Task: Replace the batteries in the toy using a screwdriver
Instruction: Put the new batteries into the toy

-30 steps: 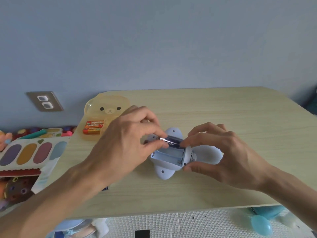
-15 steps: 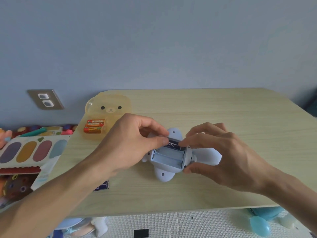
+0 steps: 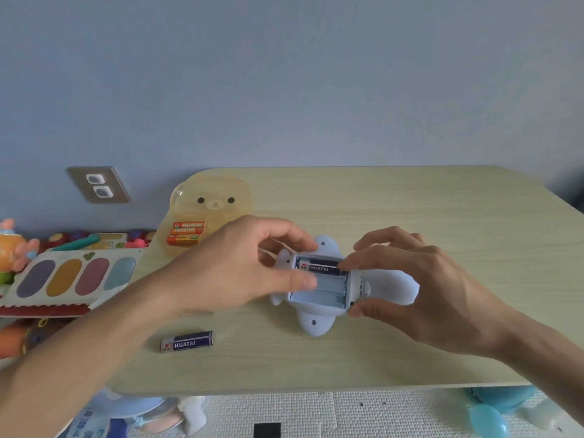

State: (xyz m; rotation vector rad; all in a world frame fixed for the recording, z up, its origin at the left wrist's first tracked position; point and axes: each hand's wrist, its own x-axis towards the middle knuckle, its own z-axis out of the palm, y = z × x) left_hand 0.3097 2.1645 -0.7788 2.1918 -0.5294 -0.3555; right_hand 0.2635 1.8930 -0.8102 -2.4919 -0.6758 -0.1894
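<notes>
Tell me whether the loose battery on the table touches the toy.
Apart. The head view shows bare table between the loose battery and the toy.

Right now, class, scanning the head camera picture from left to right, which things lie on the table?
Orange batteries in the bear box → loose blue battery → open toy, one battery fitted.

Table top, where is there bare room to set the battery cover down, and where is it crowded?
The table is bare along its far edge and whole right side, beyond the right hand. A near strip lies open right of the loose battery. Crowded: the middle, where both hands work over the toy, and the far left corner with the bear-faced box.
</notes>
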